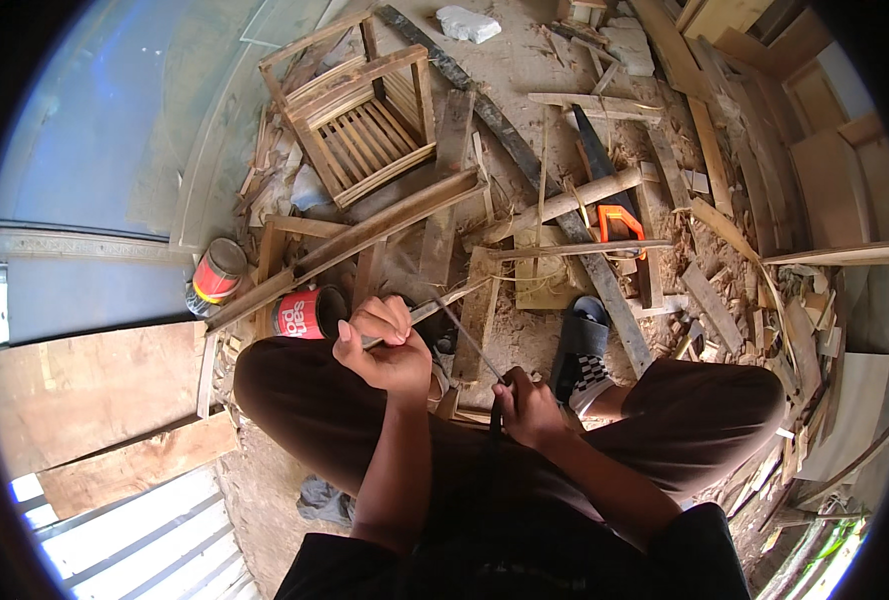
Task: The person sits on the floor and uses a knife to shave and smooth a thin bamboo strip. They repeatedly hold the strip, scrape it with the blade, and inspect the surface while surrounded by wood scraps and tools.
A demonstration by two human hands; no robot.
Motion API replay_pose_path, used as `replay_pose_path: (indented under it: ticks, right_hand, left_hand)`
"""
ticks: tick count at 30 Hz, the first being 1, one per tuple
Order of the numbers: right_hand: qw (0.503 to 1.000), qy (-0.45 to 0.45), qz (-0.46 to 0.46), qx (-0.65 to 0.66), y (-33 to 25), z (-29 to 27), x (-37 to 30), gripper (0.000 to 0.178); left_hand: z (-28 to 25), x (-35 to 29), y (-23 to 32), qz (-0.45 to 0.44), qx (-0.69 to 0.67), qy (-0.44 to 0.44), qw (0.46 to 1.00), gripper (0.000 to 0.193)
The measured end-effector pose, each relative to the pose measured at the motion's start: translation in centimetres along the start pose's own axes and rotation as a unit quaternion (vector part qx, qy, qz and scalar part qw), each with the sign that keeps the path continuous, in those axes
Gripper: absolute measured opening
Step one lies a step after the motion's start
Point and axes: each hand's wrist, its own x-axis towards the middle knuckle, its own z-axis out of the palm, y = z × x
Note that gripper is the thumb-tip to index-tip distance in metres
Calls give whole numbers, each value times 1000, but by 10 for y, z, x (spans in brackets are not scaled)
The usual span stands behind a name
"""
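My left hand (390, 348) is closed around a narrow wooden stick (462, 293), whose far end points up and to the right over the floor. My right hand (533, 410) grips a tool with a long, thin grey blade (473, 340), much like a knife. The blade slants up and left from my fist and crosses close to the stick; whether they touch I cannot tell. My fingers mostly hide the tool's handle. Both hands are held low between my bent knees, in front of my body.
A slatted wooden frame (365, 110) lies on the dirt floor ahead. A handsaw with an orange handle (620, 228) rests among boards and a round pole (565, 205). Two red cans (303, 313) stand at left. Scrap wood (710, 305) and shavings lie at right.
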Motion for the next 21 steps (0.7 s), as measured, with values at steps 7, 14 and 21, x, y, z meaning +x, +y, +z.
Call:
replay_pose_path:
  ticks: [7,14,21]
  right_hand:
    - [1000,-22,-2,16,-4,2,17,35]
    - [999,1,37,-34,20,14,30,33]
    - [995,63,54,-51,59,46,33,37]
  left_hand:
    - [-9,11,-3,3,-22,31,999,53]
    - [-11,12,2,-5,-36,50,998,54]
    - [-3,10,-1,-12,-30,61,998,55]
